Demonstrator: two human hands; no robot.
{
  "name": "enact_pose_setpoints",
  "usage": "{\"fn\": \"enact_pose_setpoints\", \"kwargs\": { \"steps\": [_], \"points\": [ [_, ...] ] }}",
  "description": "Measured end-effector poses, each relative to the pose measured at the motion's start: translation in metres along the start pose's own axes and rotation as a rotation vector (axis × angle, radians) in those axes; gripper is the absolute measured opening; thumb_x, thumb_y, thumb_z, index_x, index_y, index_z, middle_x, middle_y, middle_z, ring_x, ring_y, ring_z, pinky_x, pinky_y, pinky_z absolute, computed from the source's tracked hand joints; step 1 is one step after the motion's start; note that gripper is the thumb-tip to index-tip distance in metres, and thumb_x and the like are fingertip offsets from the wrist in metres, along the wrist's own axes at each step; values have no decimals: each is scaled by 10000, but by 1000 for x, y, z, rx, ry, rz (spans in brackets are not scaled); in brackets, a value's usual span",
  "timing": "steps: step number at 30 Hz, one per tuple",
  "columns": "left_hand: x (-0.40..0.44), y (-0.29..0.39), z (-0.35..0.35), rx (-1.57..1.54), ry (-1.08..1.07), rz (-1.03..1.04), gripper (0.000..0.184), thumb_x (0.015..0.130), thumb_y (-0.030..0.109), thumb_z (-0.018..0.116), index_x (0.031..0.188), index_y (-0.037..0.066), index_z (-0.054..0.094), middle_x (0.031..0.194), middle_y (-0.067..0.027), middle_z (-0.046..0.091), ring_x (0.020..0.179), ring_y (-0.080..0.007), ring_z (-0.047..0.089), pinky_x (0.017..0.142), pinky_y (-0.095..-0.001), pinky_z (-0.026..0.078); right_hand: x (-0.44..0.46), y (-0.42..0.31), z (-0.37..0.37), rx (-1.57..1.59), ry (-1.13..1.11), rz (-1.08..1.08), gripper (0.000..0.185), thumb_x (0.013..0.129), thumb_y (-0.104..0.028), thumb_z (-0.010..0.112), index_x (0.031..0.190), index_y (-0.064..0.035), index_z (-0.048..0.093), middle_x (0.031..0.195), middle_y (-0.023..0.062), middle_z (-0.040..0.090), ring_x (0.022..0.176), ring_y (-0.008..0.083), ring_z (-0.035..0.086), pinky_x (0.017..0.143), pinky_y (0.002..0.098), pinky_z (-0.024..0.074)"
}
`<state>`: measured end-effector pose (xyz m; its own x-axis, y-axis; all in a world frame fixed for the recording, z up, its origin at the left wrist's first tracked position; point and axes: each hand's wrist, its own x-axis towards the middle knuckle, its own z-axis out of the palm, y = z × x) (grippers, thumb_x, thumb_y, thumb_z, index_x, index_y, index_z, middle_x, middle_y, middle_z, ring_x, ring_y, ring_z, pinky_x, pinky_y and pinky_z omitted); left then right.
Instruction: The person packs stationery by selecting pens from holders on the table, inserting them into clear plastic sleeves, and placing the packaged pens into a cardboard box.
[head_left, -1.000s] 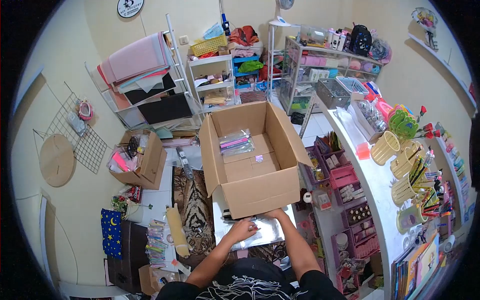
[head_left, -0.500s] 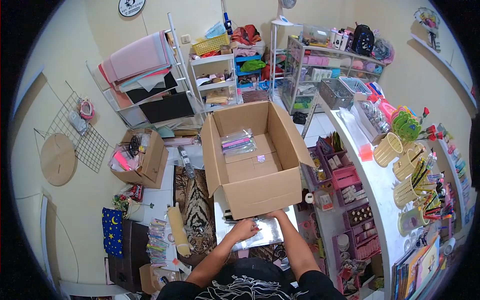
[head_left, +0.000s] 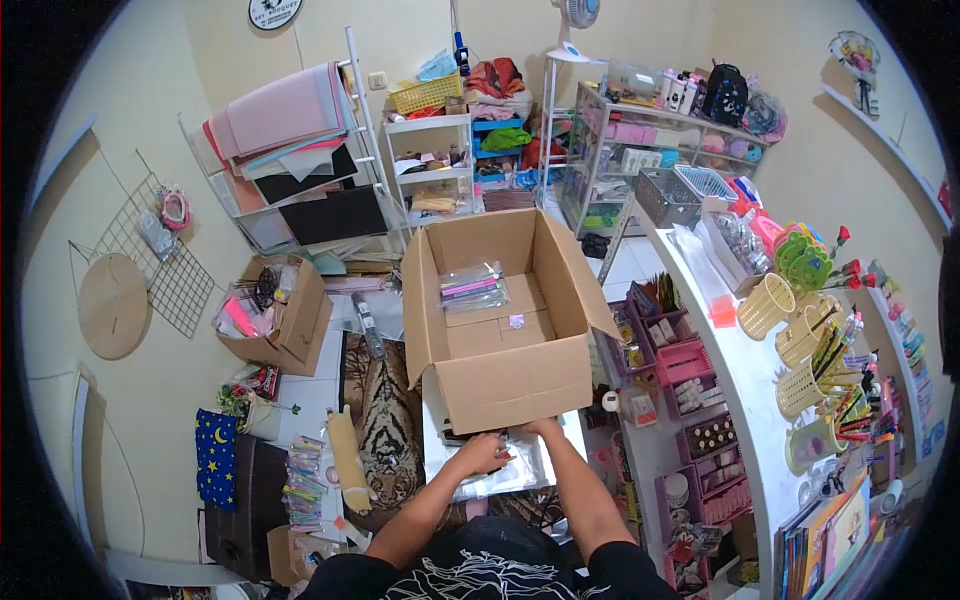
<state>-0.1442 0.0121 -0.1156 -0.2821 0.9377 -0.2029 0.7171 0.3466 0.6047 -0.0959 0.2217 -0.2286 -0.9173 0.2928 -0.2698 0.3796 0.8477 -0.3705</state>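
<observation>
A large open cardboard box (head_left: 515, 390) stands in front of me on a small white table (head_left: 435, 455). Inside it lies a clear packet of pink, purple and dark strips (head_left: 475, 290). Below the box's near wall, my left hand (head_left: 482, 455) is over clear plastic sleeves (head_left: 525, 465), its fingers curled together; what they grip is too small to make out. Close to the box's near right corner is my right hand (head_left: 543, 430), at the far edge of the sleeves, with its fingertips mostly hidden.
To the right runs a long white counter (head_left: 730, 390) with pencil baskets (head_left: 800, 388) and books. Purple organiser trays (head_left: 690, 395) stand below it. On the left are a filled carton (head_left: 290, 330), a rolled beige bundle (head_left: 347, 465) and a patterned mat (head_left: 390, 420).
My left hand has shifted slightly up and right, beside the box's near wall. The whole view has tilted a little; the box and the packet inside stay put.
</observation>
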Motion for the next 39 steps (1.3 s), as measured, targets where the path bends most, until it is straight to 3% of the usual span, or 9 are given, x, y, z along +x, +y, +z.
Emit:
{"fn": "enact_pose_setpoints", "kwargs": {
  "steps": [7, 8, 14, 17, 20, 24, 27, 31, 39],
  "points": [
    [-5, 8, -2, -78, -33, -64, 295, 760, 248, 698, 905, -9, 701, 903, -228, 675, 921, -392, 638, 858, -473, 488, -7, -2, 26, -14, 1, 43, 570, 890, -286, 505, 1432, -129, 423, 1516, 171, 331, 1412, 326, 286, 1158, 410, 240],
    [-1, 4, -2, -87, 19, -33, 293, 758, 247, 701, 896, -12, 701, 919, -230, 674, 924, -392, 638, 858, -470, 489, -15, 3, 38, 2, 137, -2, 652, 775, -337, 661, 1355, -85, 503, 1415, 225, 447, 1332, 347, 405, 1085, 442, 348],
    [-6, 8, 0, -87, -41, -65, 352, 767, 294, 698, 991, 23, 710, 1073, -227, 634, 996, -390, 613, 901, -456, 476, -73, -13, -9, 157, 226, 3, 308, 761, -253, 702, 963, -20, 697, 965, 207, 694, 936, 320, 676, 826, 441, 518],
    [-11, 2, 13, -132, -10, -35, 329, 769, 290, 702, 978, 37, 714, 1160, -231, 597, 999, -402, 609, 900, -451, 478, -115, -29, -45, 708, 300, 246, 206, 802, -207, 723, 894, -23, 724, 850, 128, 719, 749, 186, 684, 727, 317, 522],
    [-20, 17, 7, -190, 110, 15, 294, 777, 273, 702, 957, 40, 714, 1265, -238, 555, 1028, -406, 607, 910, -433, 478, -151, -18, -32, 999, 472, 130, 130, 844, -119, 708, 874, 6, 697, 746, 39, 673, 682, 97, 604, 642, 233, 464],
    [-26, 48, 1, -341, 202, 10, 272, 791, 237, 708, 975, 36, 713, 1374, -222, 502, 1121, -371, 596, 933, -424, 476, -213, -61, -81, 1341, 534, 237, 103, 852, -91, 715, 916, -15, 687, 769, 6, 657, 673, 49, 556, 582, 198, 392],
    [-15, 74, 5, -671, 464, 52, 274, 819, 163, 735, 1030, -6, 689, 1298, -170, 585, 999, -242, 666, 820, -322, 542, -231, -77, -88, 1479, 714, 222, 104, 852, -76, 715, 930, -21, 674, 785, -3, 643, 659, 41, 539, 554, 182, 358],
    [-4, 109, 10, -1081, 451, -13, 300, 843, 68, 723, 1119, -26, 653, 1124, -112, 666, 873, -132, 659, 751, -273, 544, -236, -93, -97, 1480, 825, 312, 93, 857, -73, 711, 928, -22, 679, 789, -16, 643, 665, 27, 536, 549, 175, 357],
    [2, 143, 22, -1142, 463, 35, 281, 854, 60, 712, 1106, -46, 647, 1001, -93, 695, 833, -120, 661, 730, -262, 535, -242, -92, -109, 1491, 986, 350, 120, 862, -72, 706, 939, 19, 696, 861, 32, 686, 769, 71, 602, 704, 214, 472]
  ]
}}
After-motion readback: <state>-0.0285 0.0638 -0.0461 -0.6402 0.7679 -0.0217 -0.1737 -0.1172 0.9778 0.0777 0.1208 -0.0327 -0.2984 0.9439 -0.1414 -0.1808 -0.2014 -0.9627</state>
